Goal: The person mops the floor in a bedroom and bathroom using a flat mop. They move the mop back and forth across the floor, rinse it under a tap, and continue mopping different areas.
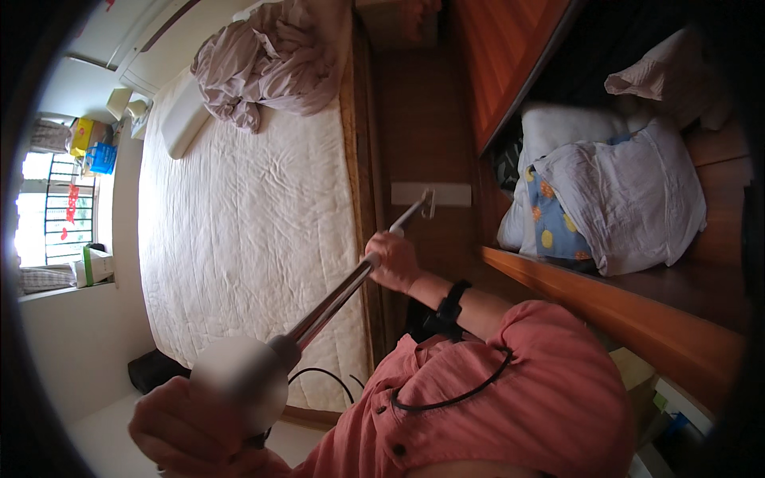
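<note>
My right hand is wrapped around the metal pole of a flat mop, partway down its length. The mop's pale rectangular head lies on the dark wooden floor, in the narrow aisle between bed and wardrobe. At the lower left, my left hand grips the upper end of the same pole. That end is blurred, so its shape and part of the fingers are hidden. The pole slants across the near edge of the bed. A black band is on my right wrist.
Left of the aisle is a bed with a white quilted mattress, a pillow and crumpled mauve bedding. On the right, an open wooden wardrobe holds folded bedding. A box stands at the aisle's far end.
</note>
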{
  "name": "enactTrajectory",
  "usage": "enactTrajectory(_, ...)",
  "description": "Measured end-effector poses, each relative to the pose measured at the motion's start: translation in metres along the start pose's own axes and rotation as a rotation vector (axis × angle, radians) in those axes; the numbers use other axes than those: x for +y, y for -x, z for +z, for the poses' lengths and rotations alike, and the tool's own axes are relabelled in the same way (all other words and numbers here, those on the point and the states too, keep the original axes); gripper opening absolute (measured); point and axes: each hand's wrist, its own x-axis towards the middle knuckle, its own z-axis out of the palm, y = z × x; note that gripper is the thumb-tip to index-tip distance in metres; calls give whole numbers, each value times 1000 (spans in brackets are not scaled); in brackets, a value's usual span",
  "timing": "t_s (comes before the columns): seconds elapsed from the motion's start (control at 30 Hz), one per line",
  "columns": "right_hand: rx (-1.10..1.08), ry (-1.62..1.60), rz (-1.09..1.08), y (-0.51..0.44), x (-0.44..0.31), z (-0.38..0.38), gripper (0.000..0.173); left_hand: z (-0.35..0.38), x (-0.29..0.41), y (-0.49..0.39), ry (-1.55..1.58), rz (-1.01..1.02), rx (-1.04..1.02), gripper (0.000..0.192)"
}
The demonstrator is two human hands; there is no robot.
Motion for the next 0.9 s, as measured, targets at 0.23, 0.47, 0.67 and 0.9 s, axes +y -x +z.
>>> enactTrajectory(0.23,-521,-227,-70,25,-22,-7,19,-28,45,-38,233,-478,-815,27)
enactTrajectory(0.47,-148,-118,-203,15,-5,-11,18,35,15,9,-190,13,288,22)
enactTrajectory(0.67,43,-59,-60,7,-1,-12,19,26,11,4,-75,-131,307,20)
enactTrajectory(0.9,87,12,-50,16,20,-32,21,3,6,29,-10,-168,247,32)
